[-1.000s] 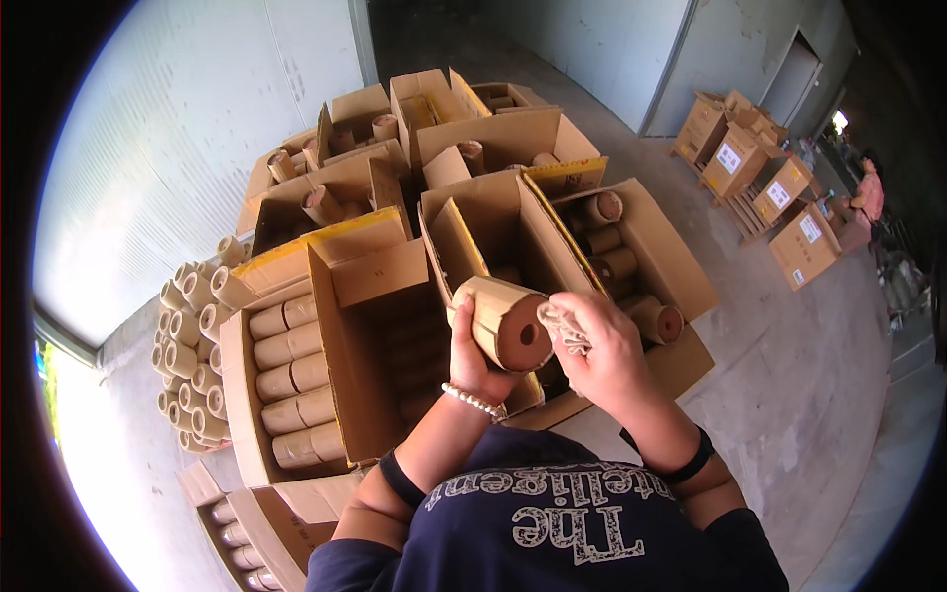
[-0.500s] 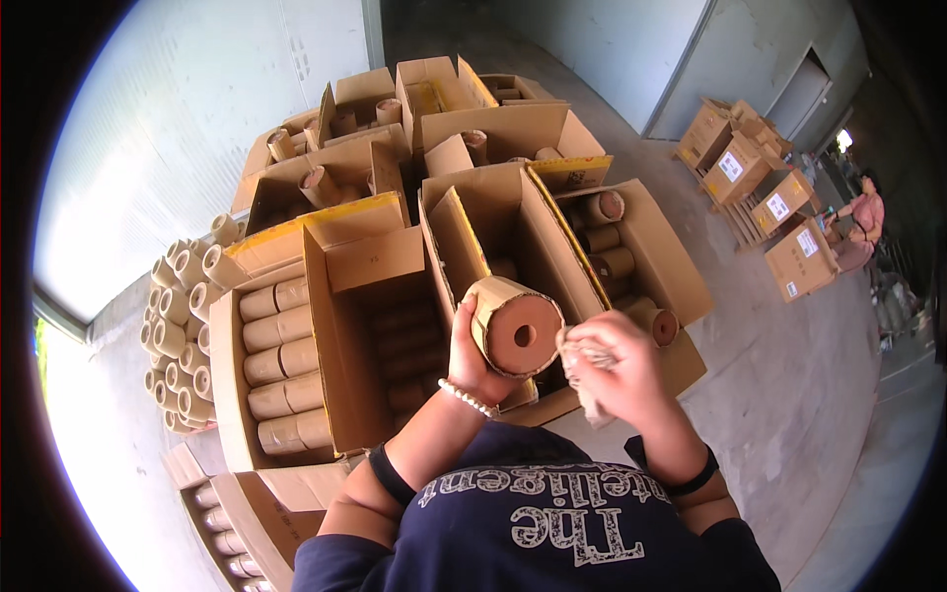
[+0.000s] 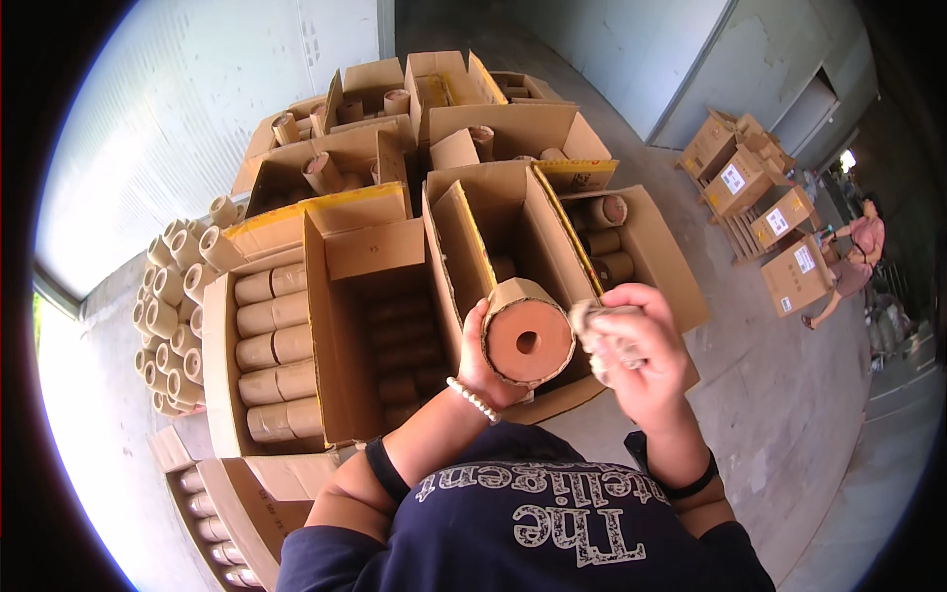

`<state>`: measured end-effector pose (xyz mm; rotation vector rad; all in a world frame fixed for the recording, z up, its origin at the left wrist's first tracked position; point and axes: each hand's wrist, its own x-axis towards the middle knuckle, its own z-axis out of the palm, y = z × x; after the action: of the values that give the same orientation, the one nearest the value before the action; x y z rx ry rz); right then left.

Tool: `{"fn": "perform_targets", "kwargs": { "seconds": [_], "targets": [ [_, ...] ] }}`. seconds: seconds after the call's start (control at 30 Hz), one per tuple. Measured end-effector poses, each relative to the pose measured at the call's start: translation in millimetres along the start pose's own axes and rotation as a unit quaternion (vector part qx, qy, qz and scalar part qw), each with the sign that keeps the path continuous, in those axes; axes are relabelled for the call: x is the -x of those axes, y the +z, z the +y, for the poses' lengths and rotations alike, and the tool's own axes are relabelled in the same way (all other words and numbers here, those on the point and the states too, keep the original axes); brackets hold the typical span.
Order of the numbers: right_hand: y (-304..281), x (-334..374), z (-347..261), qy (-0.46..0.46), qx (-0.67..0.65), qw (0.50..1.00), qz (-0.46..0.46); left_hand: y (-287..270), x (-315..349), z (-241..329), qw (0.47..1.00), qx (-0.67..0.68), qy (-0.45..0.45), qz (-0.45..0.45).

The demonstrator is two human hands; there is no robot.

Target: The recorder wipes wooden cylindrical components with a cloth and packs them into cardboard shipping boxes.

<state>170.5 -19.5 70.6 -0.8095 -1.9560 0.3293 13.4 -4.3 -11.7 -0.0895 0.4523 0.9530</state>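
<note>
My left hand (image 3: 483,366), with a beaded bracelet at its wrist, is wrapped around a thick cylinder (image 3: 554,338). Brown corrugated card covers the cylinder's side, and its flat reddish-brown end, with a round hole in the middle, faces up towards me. At the cylinder's right edge, my right hand (image 3: 653,357) is closed on a crumpled beige rag (image 3: 614,345). Part of the rag is hidden by the fingers. Both hands are above an open cardboard box (image 3: 498,187) with a deep, shadowed inside.
Left of my hands, a box of wrapped cylinders (image 3: 271,347) lies open. More open boxes (image 3: 454,79) stand behind. Pale tubes (image 3: 168,318) are piled at far left. At right, cartons (image 3: 738,181) sit on a pallet near another person (image 3: 868,237).
My right hand has shifted right and up with the rag. The cylinder has moved slightly right, its end turned more fully towards me. My view has shifted a little.
</note>
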Motion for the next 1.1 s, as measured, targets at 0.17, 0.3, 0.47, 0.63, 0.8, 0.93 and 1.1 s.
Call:
{"fn": "perform_targets", "kwargs": {
  "seconds": [0.17, 0.3, 0.47, 0.63, 0.8, 0.93, 1.1],
  "targets": [
    [30.8, -3.7, 3.8, -0.035, 0.16, 0.983, -0.077, -7.2, -3.8, -5.1, 0.998, 0.02, -0.004, -0.059],
    [36.1, 6.0, 0.4, 0.023, 0.203, 0.977, -0.061, -9.7, -2.6, -7.3, 0.999, 0.027, 0.01, -0.042],
    [31.3, 17.7, 0.6, 0.088, 0.175, 0.98, -0.045, -9.4, -2.2, -5.8, 0.999, 0.03, 0.043, -0.005],
    [31.8, 32.7, -6.1, 0.126, 0.119, 0.974, -0.147, -15.1, -6.4, -2.7, 0.993, 0.042, 0.101, -0.033],
    [46.5, 37.4, -10.4, 0.12, 0.088, 0.966, -0.21, -8.4, -5.7, -4.7, 0.992, 0.032, 0.119, -0.018],
    [50.8, 29.4, -11.1, 0.093, 0.003, 0.98, -0.177, -5.8, -5.9, -7.8, 0.989, -0.004, 0.151, 0.009],
    [52.4, 15.3, -8.7, 0.007, 0.075, 0.993, -0.093, -10.1, -7.2, -9.3, 0.995, 0.029, 0.085, -0.049]
  ]
}}
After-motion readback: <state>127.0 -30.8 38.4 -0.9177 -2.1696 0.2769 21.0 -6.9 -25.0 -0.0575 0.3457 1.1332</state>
